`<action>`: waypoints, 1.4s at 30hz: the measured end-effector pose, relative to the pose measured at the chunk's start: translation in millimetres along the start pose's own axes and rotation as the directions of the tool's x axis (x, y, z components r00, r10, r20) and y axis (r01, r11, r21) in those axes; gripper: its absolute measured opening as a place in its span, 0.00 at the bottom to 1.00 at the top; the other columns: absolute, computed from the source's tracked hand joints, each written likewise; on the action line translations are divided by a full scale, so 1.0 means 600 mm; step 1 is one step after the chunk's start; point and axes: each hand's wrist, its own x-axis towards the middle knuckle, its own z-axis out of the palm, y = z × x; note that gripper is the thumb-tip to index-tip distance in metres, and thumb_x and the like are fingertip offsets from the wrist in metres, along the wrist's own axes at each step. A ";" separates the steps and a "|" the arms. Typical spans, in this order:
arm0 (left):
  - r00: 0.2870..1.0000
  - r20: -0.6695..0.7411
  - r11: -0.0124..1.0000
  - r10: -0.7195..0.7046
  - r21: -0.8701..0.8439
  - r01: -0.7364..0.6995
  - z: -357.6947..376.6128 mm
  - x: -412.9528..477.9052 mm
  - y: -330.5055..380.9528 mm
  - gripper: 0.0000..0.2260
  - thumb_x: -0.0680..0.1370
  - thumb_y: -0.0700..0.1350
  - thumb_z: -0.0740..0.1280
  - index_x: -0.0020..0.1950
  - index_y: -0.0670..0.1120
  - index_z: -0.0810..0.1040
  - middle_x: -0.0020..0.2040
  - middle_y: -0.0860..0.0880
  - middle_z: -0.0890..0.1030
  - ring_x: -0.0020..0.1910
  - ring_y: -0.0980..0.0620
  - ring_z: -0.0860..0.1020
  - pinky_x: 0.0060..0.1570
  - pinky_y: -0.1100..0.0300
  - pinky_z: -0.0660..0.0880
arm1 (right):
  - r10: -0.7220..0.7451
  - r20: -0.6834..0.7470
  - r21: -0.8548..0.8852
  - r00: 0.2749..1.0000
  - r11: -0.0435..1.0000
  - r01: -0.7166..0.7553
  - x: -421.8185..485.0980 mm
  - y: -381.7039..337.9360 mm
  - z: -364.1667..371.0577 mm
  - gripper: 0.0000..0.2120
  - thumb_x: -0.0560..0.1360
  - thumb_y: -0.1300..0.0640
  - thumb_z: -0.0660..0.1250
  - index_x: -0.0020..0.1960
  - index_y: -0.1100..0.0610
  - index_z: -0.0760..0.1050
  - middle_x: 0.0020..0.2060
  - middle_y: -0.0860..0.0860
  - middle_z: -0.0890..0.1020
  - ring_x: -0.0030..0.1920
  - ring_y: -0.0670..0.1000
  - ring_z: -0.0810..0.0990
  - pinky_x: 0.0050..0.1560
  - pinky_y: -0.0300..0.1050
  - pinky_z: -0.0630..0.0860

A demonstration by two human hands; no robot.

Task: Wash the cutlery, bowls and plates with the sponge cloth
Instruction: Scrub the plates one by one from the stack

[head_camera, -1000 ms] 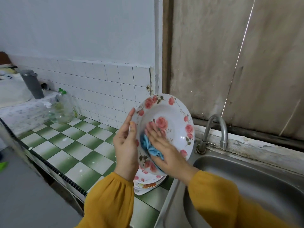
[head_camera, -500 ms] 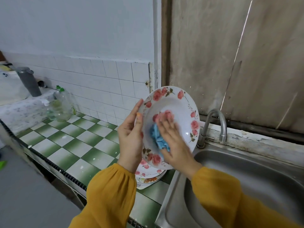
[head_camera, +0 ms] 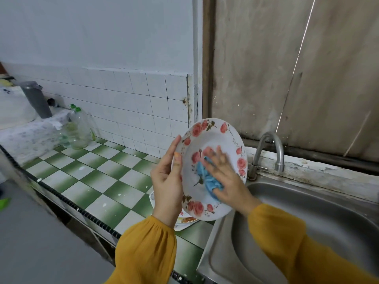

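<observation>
Head view: left hand (head_camera: 166,181) grips the rim of the white rose-patterned plate (head_camera: 213,138), upright above the green-checked tiled surface (head_camera: 102,181); right hand (head_camera: 225,177) presses the blue sponge cloth (head_camera: 207,177) flat-fingered against its face. Push too hard and that rim could slip, dropping onto the stacked plates (head_camera: 184,221) below.

A flowered plate (head_camera: 207,140) stands tilted above the edge of the counter (head_camera: 92,177). The left grip (head_camera: 167,181) holds its rim at 9 o'clock, thumb on the front face. The right grip (head_camera: 227,179), blurred, presses a blue cloth (head_camera: 207,178) with straight fingers against the plate's middle. At 6 o'clock below it, a stack of plates (head_camera: 185,221) lies on the green-and-white tiles. The steel sink (head_camera: 307,201) lies at 4 o'clock, the tap (head_camera: 268,148) at 3 o'clock. A clear bottle (head_camera: 79,130) stands far off at 9 o'clock, by the wall.
</observation>
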 end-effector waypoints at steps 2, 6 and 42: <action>1.000 0.002 1.000 0.000 0.010 0.000 -0.003 -0.009 -0.005 0.15 0.78 0.42 0.62 0.63 0.53 0.75 0.50 0.55 0.85 0.50 0.56 0.83 0.46 0.63 0.79 | 0.202 -0.170 0.002 0.964 0.979 -0.205 0.006 0.019 -0.020 0.41 0.75 0.62 0.62 0.78 0.39 0.44 0.79 0.43 0.42 0.78 0.51 0.37 0.77 0.43 0.40; 0.999 0.041 0.998 0.009 0.066 -0.012 0.010 -0.023 -0.013 0.15 0.77 0.44 0.62 0.63 0.53 0.75 0.53 0.56 0.84 0.53 0.55 0.83 0.48 0.63 0.79 | 0.498 -0.514 0.269 0.698 0.867 -0.421 0.070 -0.016 -0.043 0.34 0.77 0.65 0.58 0.79 0.56 0.48 0.79 0.57 0.44 0.77 0.54 0.37 0.74 0.30 0.44; 0.957 -0.291 1.000 -0.021 -0.002 0.021 -0.037 0.012 -0.006 0.13 0.82 0.42 0.60 0.65 0.51 0.77 0.56 0.46 0.83 0.44 0.62 0.80 0.37 0.67 0.79 | 0.440 0.074 0.171 0.895 0.878 -0.446 -0.015 -0.021 -0.030 0.27 0.73 0.58 0.67 0.69 0.40 0.67 0.76 0.37 0.55 0.78 0.43 0.44 0.74 0.65 0.53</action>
